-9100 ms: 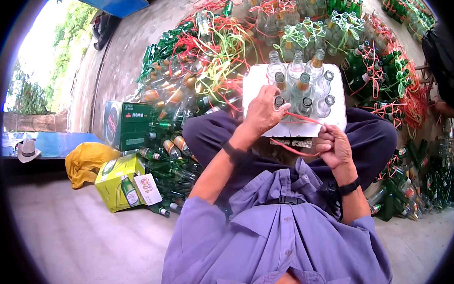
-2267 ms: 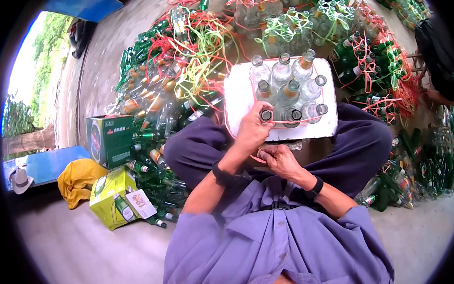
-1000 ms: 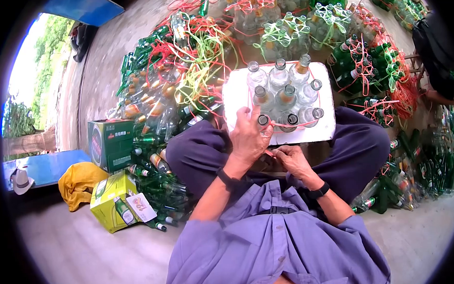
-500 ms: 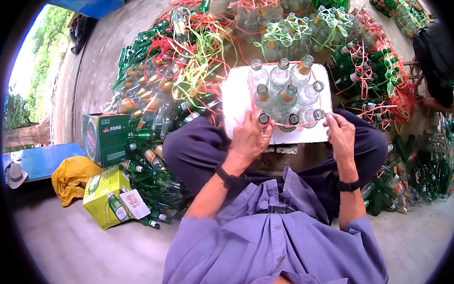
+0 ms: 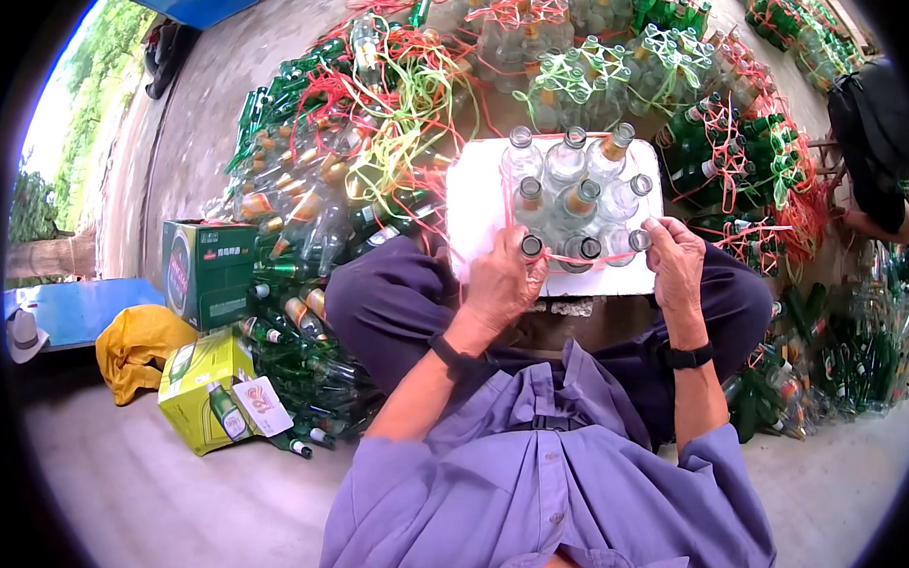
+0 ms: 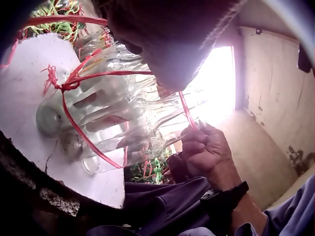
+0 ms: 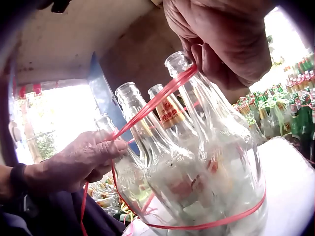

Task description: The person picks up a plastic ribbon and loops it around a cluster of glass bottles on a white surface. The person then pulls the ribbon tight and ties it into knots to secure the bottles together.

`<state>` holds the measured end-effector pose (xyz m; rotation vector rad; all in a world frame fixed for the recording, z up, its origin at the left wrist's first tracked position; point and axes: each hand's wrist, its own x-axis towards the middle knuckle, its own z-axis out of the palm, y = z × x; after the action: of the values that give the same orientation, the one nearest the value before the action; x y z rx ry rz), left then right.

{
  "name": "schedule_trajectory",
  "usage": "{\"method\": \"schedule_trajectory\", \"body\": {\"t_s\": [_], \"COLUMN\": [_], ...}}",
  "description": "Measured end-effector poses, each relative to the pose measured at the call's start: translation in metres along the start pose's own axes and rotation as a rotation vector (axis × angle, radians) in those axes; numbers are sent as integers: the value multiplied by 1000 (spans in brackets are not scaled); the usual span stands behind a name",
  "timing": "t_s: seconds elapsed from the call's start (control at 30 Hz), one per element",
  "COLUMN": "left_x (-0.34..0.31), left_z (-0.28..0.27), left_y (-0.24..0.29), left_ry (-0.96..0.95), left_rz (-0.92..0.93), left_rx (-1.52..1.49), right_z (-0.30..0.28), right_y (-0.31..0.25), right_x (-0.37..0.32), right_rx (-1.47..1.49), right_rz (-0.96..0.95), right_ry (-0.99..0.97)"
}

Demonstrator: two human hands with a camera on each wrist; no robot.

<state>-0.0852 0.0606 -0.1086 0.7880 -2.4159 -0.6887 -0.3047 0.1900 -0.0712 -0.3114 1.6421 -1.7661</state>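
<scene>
Clear glass bottles (image 5: 582,203) stand grouped on a white board (image 5: 473,190). Red twine (image 7: 211,226) runs round their lower bodies, with a knot low on one side in the left wrist view. My left hand (image 5: 500,284) is at the near-left bottle's neck and pinches the red twine there. From those fingers a red strand (image 7: 157,98) stretches across the necks to my right hand (image 5: 677,277), whose fingers grip it beside the near-right bottle's mouth. In the left wrist view the right hand (image 6: 209,150) holds the strand between thumb and fingers.
Loose twine (image 5: 410,112) lies over bottles at the left. Tied bottle bundles (image 5: 582,73) stand beyond the board, with green ones (image 5: 724,158) at the right. A green carton (image 5: 209,275), a yellow-green box (image 5: 205,390) and a yellow cloth (image 5: 142,348) are at the far left.
My right hand has moved from below the board's near edge up to the near-right bottle, drawing the strand across. The left hand has stayed by the near-left bottle's neck.
</scene>
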Motion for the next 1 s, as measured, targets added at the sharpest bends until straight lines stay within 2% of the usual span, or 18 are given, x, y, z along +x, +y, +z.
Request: {"method": "schedule_trajectory", "body": {"t_s": [0.07, 0.23, 0.33, 0.47, 0.53, 0.57, 0.6, 0.67, 0.73, 0.8, 0.87, 1.0], "left_x": [1, -3, -5, -10, -10, -10, -10, -11, -12, -14, -14, -13], "left_z": [1, 1, 0, 4, 3, 3, 2, 4, 8, 9, 8, -1], "left_y": [0, 0, 6, 5, 7, 8, 9, 8, 4, 2, 3, 9], "left_ry": [14, 3, 6, 42, 57, 58, 68, 80, 82, 69, 64, 89], "left_rz": [37, -3, -86, -94, -112, -115, -119, -129, -55, -54, -53, -43], "left_rx": [7, -14, -35, -70, -115, -112, -132, -148, -109, -79, -51, -83], "right_z": [-7, -8, -5, -4, 0, 1, 5, 17, 30, 47, 63, 95], "right_y": [4, 19, 23, 23, 18, 17, 15, 4, -17, -36, -49, -50], "right_x": [2, 2, -1, -12, -22, -27, -36, -57, -73, -68, -66, -50], "right_rx": [17, -41, 8, 47, -127, -335, -335, -627, -711, -885, -998, -1030], "right_rz": [-3, 25, 58, 32, -80, -238, -235, -730, -842, -1110, -1095, -1111], "right_ry": [-48, -1, 17, 16, 147, 239, 233, 253, 62, -78, -210, -413]}}
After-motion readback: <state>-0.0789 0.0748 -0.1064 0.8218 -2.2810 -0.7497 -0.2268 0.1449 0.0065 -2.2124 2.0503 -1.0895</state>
